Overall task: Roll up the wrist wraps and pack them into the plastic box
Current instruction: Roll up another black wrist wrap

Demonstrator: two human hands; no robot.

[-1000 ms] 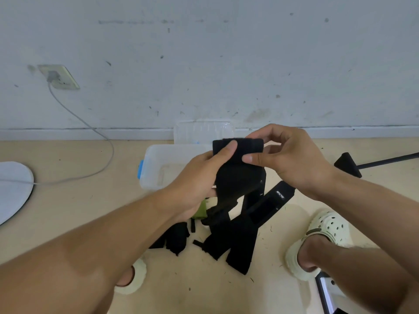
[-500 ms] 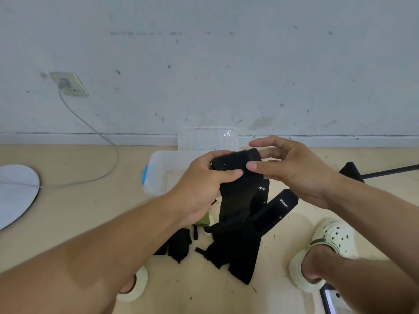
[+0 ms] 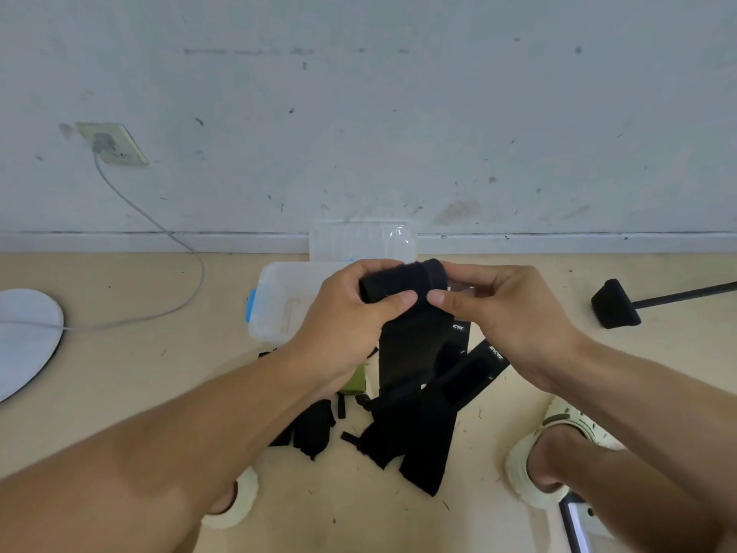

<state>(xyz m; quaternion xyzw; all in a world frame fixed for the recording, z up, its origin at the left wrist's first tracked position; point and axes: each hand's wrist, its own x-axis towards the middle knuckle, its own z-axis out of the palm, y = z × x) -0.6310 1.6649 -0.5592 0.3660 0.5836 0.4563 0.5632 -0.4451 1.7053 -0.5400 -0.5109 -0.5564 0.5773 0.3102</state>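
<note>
A scuffed grey-white wall meets a beige floor at a pale skirting line, where I crouch in cream perforated clogs. A translucent plastic box with a blue latch on its left end sits open on the floor just ahead of my hands, its clear ribbed lid leaning against the wall behind it. My left hand and right hand meet above the box's near edge, both curled round the top of a black wrist wrap: thumbs press its front, fingers hook over the back, and the fuzzy fabric is wound into a short thick roll between them. The wrap's flat tail hangs down to the floor, where more wrist wraps lie in a loose, overlapping black heap, white lettering on two ends. A small olive-green piece peeks from under my left wrist. Bare floor opens to the left as far as a grey cable running from a wall socket to a round white disc; to the right, a black wedge-shaped foot on a thin rod lies well apart.
</note>
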